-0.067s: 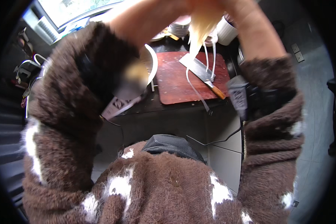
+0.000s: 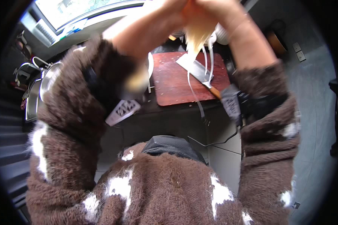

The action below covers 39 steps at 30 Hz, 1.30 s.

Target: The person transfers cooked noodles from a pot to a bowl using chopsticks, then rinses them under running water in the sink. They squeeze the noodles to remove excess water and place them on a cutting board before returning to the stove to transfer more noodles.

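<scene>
At the top edge, my left hand (image 2: pixel 175 10) and my right hand (image 2: pixel 216 9) meet around a pale yellowish bundle of strands (image 2: pixel 197 34). Both are closed on it, though blur and the picture's edge hide most of the fingers. From the bundle dangle long whitish strips (image 2: pixel 192 84), one reaching past the front edge of the board. Below lies a dark red cutting board (image 2: pixel 172 80) bearing a cleaver (image 2: pixel 194 69) with a wooden handle, its blade angled to the far left. What exactly the strands are, I cannot tell.
A metal sink (image 2: pixel 33 98) with a round metal basin and a curved faucet is at the left. A window (image 2: pixel 86 11) stands behind. Partly hidden by my left arm is a white-rimmed round dish (image 2: pixel 150 64). A cable (image 2: pixel 217 144) hangs below my right forearm.
Both hands and the bundle have shifted slightly left. The dangling strips swing with them, and more of the sink shows beside my left sleeve.
</scene>
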Available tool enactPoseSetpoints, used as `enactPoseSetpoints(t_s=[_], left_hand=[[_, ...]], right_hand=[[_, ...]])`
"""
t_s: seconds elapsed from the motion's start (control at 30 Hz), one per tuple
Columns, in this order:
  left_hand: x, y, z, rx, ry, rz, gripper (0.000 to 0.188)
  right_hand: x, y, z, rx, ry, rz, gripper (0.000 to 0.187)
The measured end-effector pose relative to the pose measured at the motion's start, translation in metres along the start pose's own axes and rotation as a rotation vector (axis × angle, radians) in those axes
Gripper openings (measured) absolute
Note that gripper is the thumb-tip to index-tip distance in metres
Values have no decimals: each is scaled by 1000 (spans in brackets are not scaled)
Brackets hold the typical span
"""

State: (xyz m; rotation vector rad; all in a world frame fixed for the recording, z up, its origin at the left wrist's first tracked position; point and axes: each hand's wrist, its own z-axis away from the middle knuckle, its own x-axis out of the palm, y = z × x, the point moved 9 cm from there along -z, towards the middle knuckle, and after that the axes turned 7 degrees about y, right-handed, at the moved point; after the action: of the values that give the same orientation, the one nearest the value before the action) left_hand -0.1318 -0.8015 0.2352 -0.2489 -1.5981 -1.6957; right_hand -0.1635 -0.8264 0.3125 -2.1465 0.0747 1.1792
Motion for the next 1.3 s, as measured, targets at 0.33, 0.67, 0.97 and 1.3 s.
enactPoseSetpoints(t_s=[0.33,0.67,0.97,1.3], left_hand=[[-33,-149,-30,-231,215,-66,38],[99,12,-79,-166,-223,-191,29],[114,26,-69,-103,-294,-226,31],[-13,-120,-84,-358,-160,-335,28]], right_hand=[[57,149,74,63,39,-602,33],[-79,101,-14,35,-13,-932,26],[-102,79,-22,-19,-34,-948,27],[60,174,42,388,-186,-1096,36]])
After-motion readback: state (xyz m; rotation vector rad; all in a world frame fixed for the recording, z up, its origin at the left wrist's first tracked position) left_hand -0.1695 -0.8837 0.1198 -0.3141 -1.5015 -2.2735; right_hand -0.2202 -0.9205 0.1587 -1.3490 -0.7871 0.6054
